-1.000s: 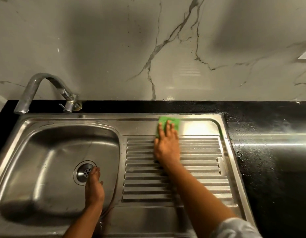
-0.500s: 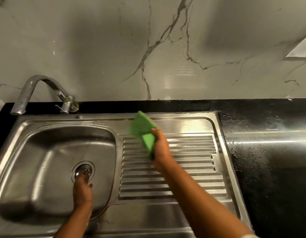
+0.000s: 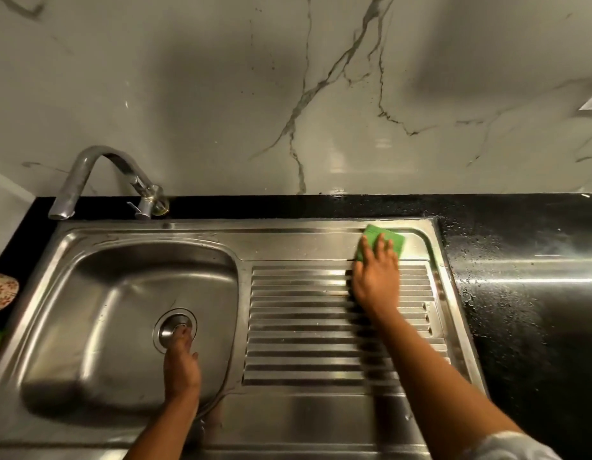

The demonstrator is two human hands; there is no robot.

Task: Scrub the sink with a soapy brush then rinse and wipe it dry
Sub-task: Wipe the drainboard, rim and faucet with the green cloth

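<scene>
Right grip [image 3: 376, 277]: fingers straight and flat, pressing the cloth [image 3: 386, 239] down, not curled round it.
Cloth: green, on the far right corner of the drainboard [image 3: 304, 327], just beyond the ribs.
Left grip [image 3: 181, 363]: fingers extended, holding nothing, tips resting on the drain [image 3: 173, 328] in the sink [image 3: 122, 293].
Tap [image 3: 85, 174]: no water running.
Worktop [image 3: 520, 293]: black, beaded with droplets.
Progress, judged: no suds visible, so scrub and rinse look done. Wiping is under way, with ribs and basin perhaps left.
Change: half a second ago the cloth was lifted off the steel, nearer the basin. It is now laid flat further right. Left grip unmoved.
</scene>
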